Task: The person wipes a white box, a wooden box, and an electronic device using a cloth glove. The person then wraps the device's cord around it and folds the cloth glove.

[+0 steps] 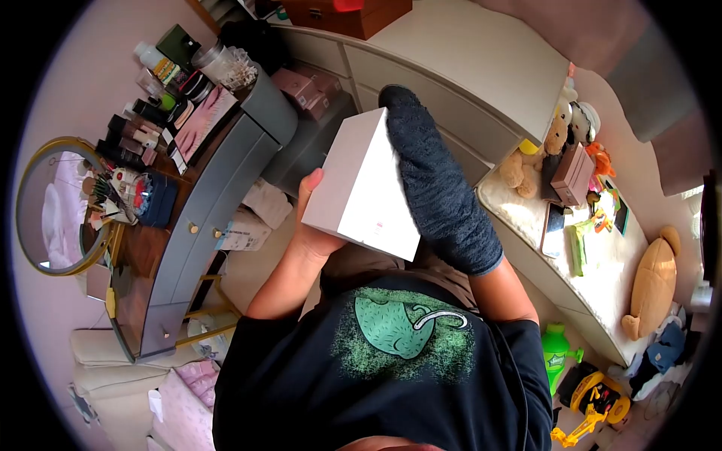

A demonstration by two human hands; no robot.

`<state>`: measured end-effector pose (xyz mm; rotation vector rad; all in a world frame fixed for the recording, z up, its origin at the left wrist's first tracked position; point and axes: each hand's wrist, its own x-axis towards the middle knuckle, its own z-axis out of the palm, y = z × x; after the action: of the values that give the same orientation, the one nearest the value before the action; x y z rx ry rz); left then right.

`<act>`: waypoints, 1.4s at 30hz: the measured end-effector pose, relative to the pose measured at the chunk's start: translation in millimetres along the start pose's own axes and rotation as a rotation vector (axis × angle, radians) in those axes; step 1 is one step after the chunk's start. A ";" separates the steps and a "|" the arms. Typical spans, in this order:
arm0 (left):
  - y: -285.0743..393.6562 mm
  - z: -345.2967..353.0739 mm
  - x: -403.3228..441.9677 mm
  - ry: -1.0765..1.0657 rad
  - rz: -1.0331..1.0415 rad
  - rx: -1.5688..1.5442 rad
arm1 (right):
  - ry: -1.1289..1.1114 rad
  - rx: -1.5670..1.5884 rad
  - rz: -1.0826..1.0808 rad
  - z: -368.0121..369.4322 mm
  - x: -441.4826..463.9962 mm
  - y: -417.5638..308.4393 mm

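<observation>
A white box (368, 180), tilted, is held in front of the body. My left hand (314, 225) grips its left side, with the thumb along the edge and the other fingers hidden beneath. A dark fuzzy cloth mitt (444, 180) covers my right hand and wrist and lies against the box's right face. The fingers inside the mitt are hidden, so their shape cannot be made out.
At left stands a grey dressing table (218, 203) with cosmetics and a round mirror (19, 203). White drawers (421, 83) are ahead. On the right, a bench (511, 218) bears plush toys and a pink box (573, 174). A green bottle (555, 349) stands lower right.
</observation>
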<state>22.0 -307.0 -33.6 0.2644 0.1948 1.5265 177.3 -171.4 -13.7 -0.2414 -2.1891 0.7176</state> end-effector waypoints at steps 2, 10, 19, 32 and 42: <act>-3.0 7.7 0.4 0.030 0.045 0.099 | -0.001 0.002 0.010 0.9 -1.6 0.7; 4.1 -12.1 23.6 0.055 0.126 0.091 | 0.031 -0.447 0.205 21.3 20.4 -40.6; -20.5 -23.2 19.5 -0.134 0.324 0.349 | 0.031 -0.512 0.140 8.1 23.2 -23.0; -24.8 -7.1 9.4 -0.082 0.346 0.432 | 0.036 -0.497 0.114 9.3 24.6 -25.5; -8.4 -14.4 14.1 0.168 0.510 0.464 | 0.048 -0.620 0.146 28.1 16.3 -61.6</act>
<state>26.4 -292.4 -49.2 0.5875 0.6581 1.9998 149.4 -227.2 17.2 -0.7293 -2.3089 0.0827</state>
